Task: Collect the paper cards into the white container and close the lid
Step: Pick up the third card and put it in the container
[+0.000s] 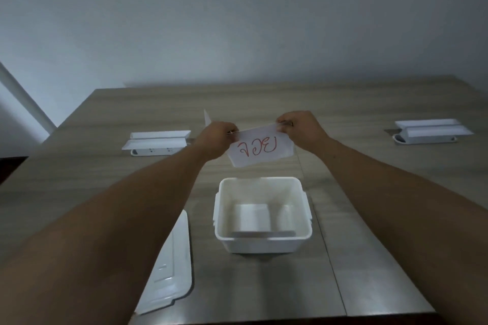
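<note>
Both hands are raised over the far side of the white container [262,215], holding one paper card [260,148] between them. The left hand [212,141] pinches the card's upper left corner, its grip closed on the paper; the right hand [301,130] pinches the upper right corner the same way. The card hangs face toward the camera, with red handwritten characters on it, just beyond the container's far rim and above the worktop [383,192].

The container stands open near the middle of the worktop. Inside, on its floor, lie what look like two pale cards or folded papers, so some collecting appears done already; exactly how many pieces are in there is hard to tell. Another slip of white paper [207,119] shows just past the left hand, standing or held upright; whether the hand holds it too cannot be told.

The lid [171,266] lies flat on the worktop to the near left of the container, partly hidden by the left forearm, well clear of the rim. So the closing step is not yet done.

Judging by this, the task is midway: the held card needs dropping in, any remaining paper must follow, then the lid goes on. Two white power-socket units [155,144] and [430,132] sit far left and far right, uninvolved.
</note>
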{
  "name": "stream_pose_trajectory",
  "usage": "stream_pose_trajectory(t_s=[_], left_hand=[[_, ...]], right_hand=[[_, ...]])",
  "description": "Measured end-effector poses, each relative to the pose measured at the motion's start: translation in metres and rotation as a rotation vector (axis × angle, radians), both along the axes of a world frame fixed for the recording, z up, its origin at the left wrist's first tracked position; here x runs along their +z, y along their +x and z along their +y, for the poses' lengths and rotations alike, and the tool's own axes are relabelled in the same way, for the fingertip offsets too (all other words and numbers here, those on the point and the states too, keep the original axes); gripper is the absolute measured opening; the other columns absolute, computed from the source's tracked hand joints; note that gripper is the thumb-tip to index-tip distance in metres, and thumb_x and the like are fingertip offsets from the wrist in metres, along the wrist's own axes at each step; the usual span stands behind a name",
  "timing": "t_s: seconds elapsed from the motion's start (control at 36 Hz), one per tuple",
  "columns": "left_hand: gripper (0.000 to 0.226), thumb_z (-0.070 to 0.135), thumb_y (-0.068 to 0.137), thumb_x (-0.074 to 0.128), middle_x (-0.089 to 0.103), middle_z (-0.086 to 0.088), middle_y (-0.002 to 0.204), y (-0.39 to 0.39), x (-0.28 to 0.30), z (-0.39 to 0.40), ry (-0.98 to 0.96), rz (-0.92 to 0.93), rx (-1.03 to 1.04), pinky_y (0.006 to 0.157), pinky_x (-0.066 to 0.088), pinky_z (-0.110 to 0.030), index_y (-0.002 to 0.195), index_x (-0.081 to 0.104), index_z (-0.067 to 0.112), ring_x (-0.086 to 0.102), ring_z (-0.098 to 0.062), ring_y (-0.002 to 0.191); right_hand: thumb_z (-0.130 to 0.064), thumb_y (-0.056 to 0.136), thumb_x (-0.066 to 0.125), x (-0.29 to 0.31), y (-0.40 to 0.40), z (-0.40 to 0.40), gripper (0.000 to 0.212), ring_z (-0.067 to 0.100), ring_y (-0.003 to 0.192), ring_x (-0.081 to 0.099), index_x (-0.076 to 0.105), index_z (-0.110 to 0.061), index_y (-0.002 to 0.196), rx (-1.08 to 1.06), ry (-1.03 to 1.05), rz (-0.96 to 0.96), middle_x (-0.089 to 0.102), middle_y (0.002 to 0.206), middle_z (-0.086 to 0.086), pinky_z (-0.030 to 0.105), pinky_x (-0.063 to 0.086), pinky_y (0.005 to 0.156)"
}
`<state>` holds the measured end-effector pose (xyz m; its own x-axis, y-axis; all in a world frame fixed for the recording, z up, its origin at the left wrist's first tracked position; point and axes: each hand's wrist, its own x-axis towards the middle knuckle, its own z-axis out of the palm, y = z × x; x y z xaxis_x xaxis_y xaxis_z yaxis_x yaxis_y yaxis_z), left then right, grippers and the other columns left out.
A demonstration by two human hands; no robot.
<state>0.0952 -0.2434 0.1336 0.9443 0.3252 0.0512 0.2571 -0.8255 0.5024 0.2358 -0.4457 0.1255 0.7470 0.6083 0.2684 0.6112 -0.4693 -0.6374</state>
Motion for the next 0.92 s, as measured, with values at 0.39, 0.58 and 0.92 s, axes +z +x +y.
stream_pose_trajectory(t_s=[0.39,0.58,0.92], left_hand=[[0.024,0.021,0.092,0.057,0.075,-0.010,0.105,-0.104,-0.057,-0.028,-0.097,0.103,-0.086,0.087,0.052,-0.035,0.103,0.076,0.011,0.066,-0.027,0.098],[0.025,0.013,0.093,0.054,0.073,-0.008,0.109,-0.118,-0.088,-0.050,-0.064,0.184,-0.129,0.081,0.047,-0.028,0.108,0.074,0.014,0.064,-0.027,0.099],[0.027,0.015,0.096,0.048,0.070,-0.006,0.113,-0.116,-0.120,-0.064,-0.103,0.402,-0.212,0.084,0.039,-0.025,0.106,0.072,0.005,0.060,-0.025,0.106]], right_hand=[[-0.016,0.087,0.065,-0.045,-0.118,-0.039,0.019,0.019,0.094,0.067,0.075,-0.010,0.102,-0.043,-0.209,0.056,0.075,0.104,0.008,0.022,0.043,0.081],[-0.018,0.091,0.060,-0.071,-0.144,-0.061,0.019,0.026,0.097,0.066,0.075,-0.010,0.101,-0.065,-0.347,0.065,0.075,0.104,0.010,0.033,0.052,0.085],[-0.020,0.086,0.063,-0.110,-0.141,-0.079,0.020,0.025,0.092,0.068,0.077,-0.006,0.088,0.118,-0.668,0.287,0.077,0.096,0.008,0.037,0.055,0.086]])
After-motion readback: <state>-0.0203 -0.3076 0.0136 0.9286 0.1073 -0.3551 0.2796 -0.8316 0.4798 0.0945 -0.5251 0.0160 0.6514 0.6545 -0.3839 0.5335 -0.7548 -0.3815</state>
